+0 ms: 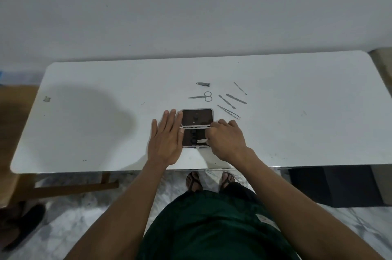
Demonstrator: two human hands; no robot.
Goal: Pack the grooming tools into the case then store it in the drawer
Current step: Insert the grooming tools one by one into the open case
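A small dark-lined case (197, 127) lies open flat on the white tabletop (297, 132), near its front edge, its 2 halves stacked one beyond the other from the wearer's view. The left hand (166, 138) rests flat and open, palm down, against the left side of the case, its fingertips reaching alongside the far half. The right hand (227, 138) is curled at the right edge of the near half, fingers pinched on a slim light-coloured tool (201, 140) whose tip lies across the lining there. Beyond the case, 6 more metal tools lie loose on the tabletop. A nail clipper (203, 84) sits furthest back, with small scissors (201, 96) just in front of it, handles to the right. To the right, tweezers (228, 112) lie slanted just beside the far right corner of the case, a short pusher (226, 101) behind them, a flat file (235, 98) further right, and a thin long probe (240, 88) furthest out. A small grey scrap (46, 99) lies well apart near the left end of the tabletop. Below the front edge, 2 sandalled feet (210, 180) stand on a marbled floor (74, 217).
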